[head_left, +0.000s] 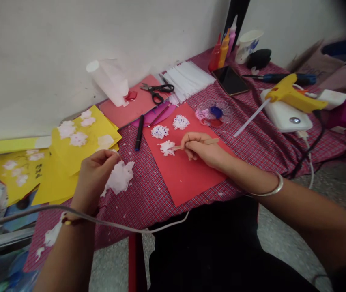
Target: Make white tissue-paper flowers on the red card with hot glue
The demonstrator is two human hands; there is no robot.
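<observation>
My right hand (201, 148) grips a slim wooden stick (211, 141), its tip touching a white torn-paper flower (167, 148) on the red sheet (188, 174). Above that flower sit two more paper flowers, one at left (160, 132) and one at right (181, 122), both speckled with blue. My left hand (96, 170) is closed in a pinch over the table; whatever its fingertips hold is too small to make out. Just beside it lies a pile of torn white tissue paper (121, 177). A clear palette (217, 112) with pink, blue and red paint stands beyond the red sheet.
Yellow sheets with paper flowers (69, 154) lie at left. Behind are scissors (157, 91), a black marker (139, 133), white strips (188, 79) and a phone (230, 80). A yellow glue gun (297, 95) rests on a white power bank (288, 115). A pale cable (114, 225) crosses in front.
</observation>
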